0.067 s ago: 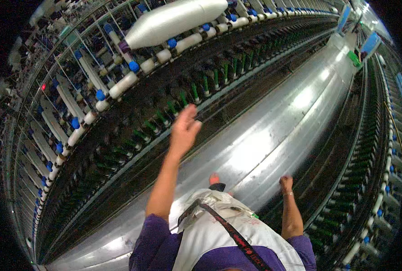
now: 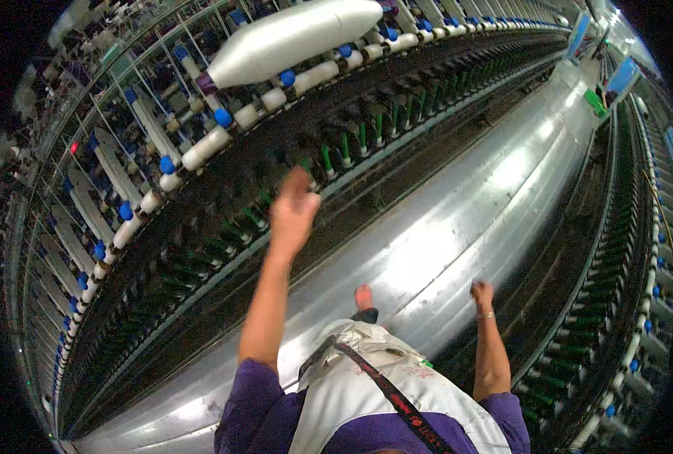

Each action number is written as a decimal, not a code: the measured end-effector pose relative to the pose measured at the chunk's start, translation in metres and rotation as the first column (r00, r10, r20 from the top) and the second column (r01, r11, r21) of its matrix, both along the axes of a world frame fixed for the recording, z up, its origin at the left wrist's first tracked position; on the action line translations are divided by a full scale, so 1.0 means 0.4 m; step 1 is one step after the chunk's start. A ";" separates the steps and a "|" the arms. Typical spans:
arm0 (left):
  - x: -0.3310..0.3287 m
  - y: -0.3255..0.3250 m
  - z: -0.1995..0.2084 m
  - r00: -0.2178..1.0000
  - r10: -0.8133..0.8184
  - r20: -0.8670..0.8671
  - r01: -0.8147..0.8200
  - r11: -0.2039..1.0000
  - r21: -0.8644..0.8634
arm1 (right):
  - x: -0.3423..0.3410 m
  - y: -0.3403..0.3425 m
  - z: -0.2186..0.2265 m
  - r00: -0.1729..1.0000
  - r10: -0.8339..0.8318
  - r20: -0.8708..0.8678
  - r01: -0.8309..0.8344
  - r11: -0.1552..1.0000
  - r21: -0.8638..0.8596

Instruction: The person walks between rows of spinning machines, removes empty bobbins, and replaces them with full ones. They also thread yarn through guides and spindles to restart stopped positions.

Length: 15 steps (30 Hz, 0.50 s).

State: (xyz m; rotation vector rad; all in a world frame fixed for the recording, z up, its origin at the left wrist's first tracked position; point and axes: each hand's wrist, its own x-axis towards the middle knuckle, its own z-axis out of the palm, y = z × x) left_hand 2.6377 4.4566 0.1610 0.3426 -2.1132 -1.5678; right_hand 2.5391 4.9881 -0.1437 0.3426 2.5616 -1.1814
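My left hand (image 2: 294, 215) reaches over the near edge of the spinning frame on the left, somewhat blurred. Its fingers stretch toward the row of green bobbins (image 2: 345, 145), and the thumb stands apart from them. No object shows in it; whether the fingertips touch a bobbin cannot be made out. Lower on the right, my right hand (image 2: 483, 296) is closed, held above the walkway's right side. A small dark patch shows at its fingers, too small to name. Above the bobbins lies a large white roving package (image 2: 295, 41) with a purple end.
White rollers (image 2: 206, 147) with blue caps (image 2: 223, 117) run along the left machine. A shiny metal walkway (image 2: 420, 253) curves away between two machines, and a bare foot (image 2: 363, 296) shows on it. On the right stands another row of dark green bobbins (image 2: 590, 333). Blue panels (image 2: 623, 74) stand farther off.
My left hand has shifted a little to the left along the bobbin row. My right hand has risen slightly.
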 end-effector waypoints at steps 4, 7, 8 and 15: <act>-0.072 -0.174 0.162 0.895 0.321 -0.309 -0.366 0.925 -0.101 | -0.386 -0.364 0.319 0.850 0.149 -0.505 -0.399 0.809 -0.432; -0.136 -0.270 0.254 0.766 0.389 -0.511 -0.424 0.904 0.054 | -0.565 -0.654 0.622 0.482 0.274 -0.832 -0.620 0.778 -0.103; -0.157 -0.291 0.274 0.764 0.426 -0.486 -0.485 0.875 0.005 | -0.615 -0.726 0.721 0.362 0.325 -0.874 -0.543 0.835 0.086; -0.287 -0.306 0.339 0.753 0.510 -0.416 -0.557 0.830 0.010 | -0.877 -1.084 1.175 -0.345 0.438 -0.830 -0.182 0.836 0.517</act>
